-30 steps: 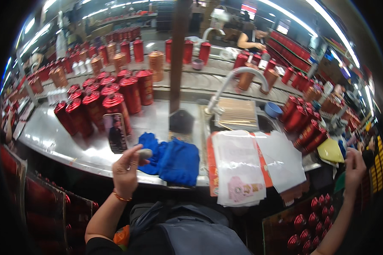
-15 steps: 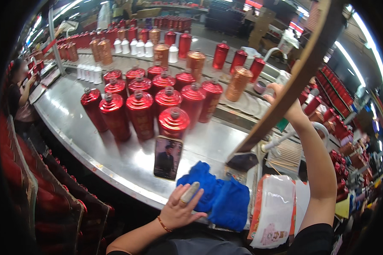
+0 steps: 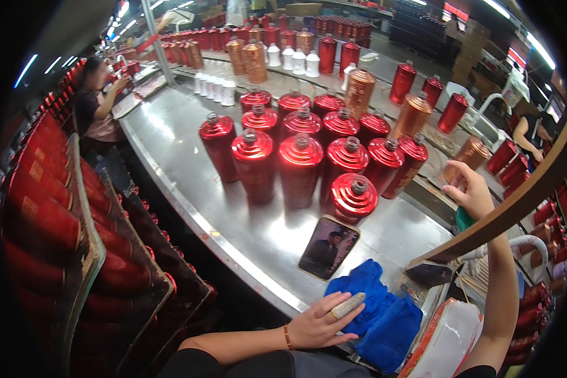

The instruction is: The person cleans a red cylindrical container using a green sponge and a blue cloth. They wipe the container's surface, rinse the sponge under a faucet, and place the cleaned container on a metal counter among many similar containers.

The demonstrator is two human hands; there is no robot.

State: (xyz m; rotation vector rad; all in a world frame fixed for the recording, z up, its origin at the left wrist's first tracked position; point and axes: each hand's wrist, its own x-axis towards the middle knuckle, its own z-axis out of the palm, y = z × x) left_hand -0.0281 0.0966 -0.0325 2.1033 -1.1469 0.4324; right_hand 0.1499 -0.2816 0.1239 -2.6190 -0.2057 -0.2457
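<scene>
My left hand [image 3: 324, 321] rests, fingers spread, at the edge of a crumpled blue cloth [image 3: 384, 327] on the metal table's near edge. One finger wears a whitish sleeve. My right hand [image 3: 469, 189] reaches past a slanting wooden bar [image 3: 516, 195], its fingers curved and apart, with nothing seen in them. Just beyond it a copper-coloured bottle [image 3: 471, 154] stands tilted in view on the belt line [image 3: 444, 138]. Left of my right hand, several shiny red bottles [image 3: 301, 164] stand grouped on the metal table [image 3: 170, 145]. A phone [image 3: 329, 247] with its screen lit leans against the nearest one.
Racks of red bottles [image 3: 44, 214] stand at the left, below the table edge. White bottles [image 3: 214, 88] line the far side. A white-and-orange bag [image 3: 447, 334] lies beside my right forearm. Co-workers sit at far left [image 3: 101, 107] and far right [image 3: 532, 135].
The view has turned left, so the scene sits further right. My right hand has come back from beside the copper bottle to its near side. My left hand stays at the blue cloth.
</scene>
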